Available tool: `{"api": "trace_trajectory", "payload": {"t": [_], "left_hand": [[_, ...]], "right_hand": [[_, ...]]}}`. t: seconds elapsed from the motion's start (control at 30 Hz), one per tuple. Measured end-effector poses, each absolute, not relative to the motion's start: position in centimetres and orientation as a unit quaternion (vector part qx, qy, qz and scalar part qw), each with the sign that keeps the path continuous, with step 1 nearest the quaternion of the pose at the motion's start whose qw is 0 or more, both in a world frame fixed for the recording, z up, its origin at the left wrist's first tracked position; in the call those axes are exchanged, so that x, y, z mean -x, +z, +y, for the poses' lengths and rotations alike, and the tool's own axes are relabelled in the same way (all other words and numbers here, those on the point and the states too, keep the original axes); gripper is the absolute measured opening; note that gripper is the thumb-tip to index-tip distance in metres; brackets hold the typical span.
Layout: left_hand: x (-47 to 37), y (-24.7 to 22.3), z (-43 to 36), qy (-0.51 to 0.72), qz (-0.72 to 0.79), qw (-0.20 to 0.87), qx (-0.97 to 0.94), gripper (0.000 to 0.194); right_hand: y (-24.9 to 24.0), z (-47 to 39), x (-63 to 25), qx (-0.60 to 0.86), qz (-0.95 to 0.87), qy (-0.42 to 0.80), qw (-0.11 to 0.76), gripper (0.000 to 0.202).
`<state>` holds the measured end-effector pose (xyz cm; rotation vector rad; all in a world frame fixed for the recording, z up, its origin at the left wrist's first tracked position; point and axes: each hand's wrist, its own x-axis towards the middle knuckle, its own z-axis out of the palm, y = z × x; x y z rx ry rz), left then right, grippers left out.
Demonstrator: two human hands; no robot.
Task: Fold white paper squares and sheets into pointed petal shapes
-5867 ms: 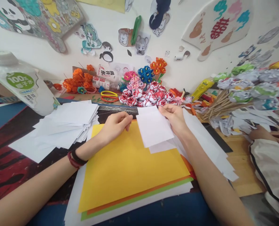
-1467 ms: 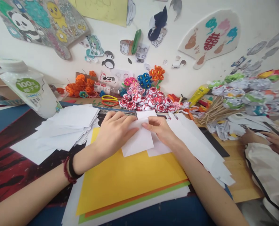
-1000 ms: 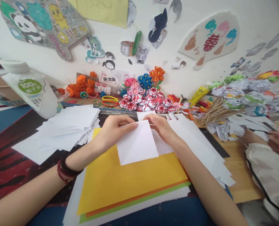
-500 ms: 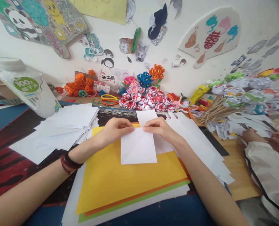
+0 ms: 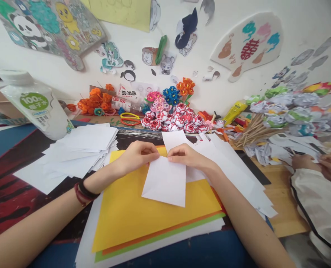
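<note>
A small white paper sheet [image 5: 165, 182] hangs slightly tilted over a large yellow sheet [image 5: 132, 216]. My left hand [image 5: 139, 156] pinches its top edge near the left side between thumb and fingers. Close beside it, my right hand [image 5: 183, 155] pinches the same edge with thumb and forefinger. Orange, green and white sheets show under the yellow one. Another white piece of paper [image 5: 172, 138] lies just behind my right hand, partly covered by it.
White paper stacks lie at left [image 5: 82, 145] and right [image 5: 232, 167]. A white bottle [image 5: 35, 104] stands back left. Paper flowers [image 5: 179, 119] line the wall; more on sticks [image 5: 288, 108] are at right. A person's hands [image 5: 306, 162] work at far right.
The small sheet has tilted, its lower edge now nearer to me and slanting down to the right. My right hand has shifted slightly left and down along the top edge.
</note>
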<state>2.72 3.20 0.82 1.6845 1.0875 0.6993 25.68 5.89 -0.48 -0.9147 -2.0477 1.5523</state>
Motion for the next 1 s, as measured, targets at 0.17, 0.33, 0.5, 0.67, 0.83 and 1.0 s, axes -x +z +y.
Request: {"api": "trace_trajectory", "payload": {"t": [0.17,0.33,0.5,0.67,0.83,1.0], "left_hand": [[-3.7,1.0,2.3,0.282,0.427,0.487,-0.708,0.022],[-4.1,0.8,1.9,0.292,0.436,0.475,-0.707,0.02],[-4.3,0.5,1.8,0.293,0.438,0.424,-0.737,0.017],[-4.3,0.8,1.7,0.299,0.439,0.405,-0.744,0.017],[-3.2,1.2,2.8,0.319,0.463,0.406,-0.721,0.019],[-1.7,1.7,4.3,0.355,0.483,0.416,-0.684,0.019]], "right_hand": [[-0.8,5.6,-24.8,0.312,-0.748,0.542,0.222,0.02],[-0.9,5.4,-24.5,0.315,-0.75,0.532,0.236,0.018],[-1.1,5.7,-24.7,0.309,-0.753,0.535,0.227,0.012],[-1.1,6.0,-25.1,0.303,-0.752,0.542,0.22,0.013],[-0.9,6.5,-26.0,0.309,-0.745,0.544,0.232,0.018],[-0.6,7.1,-27.3,0.319,-0.729,0.552,0.249,0.017]]}}
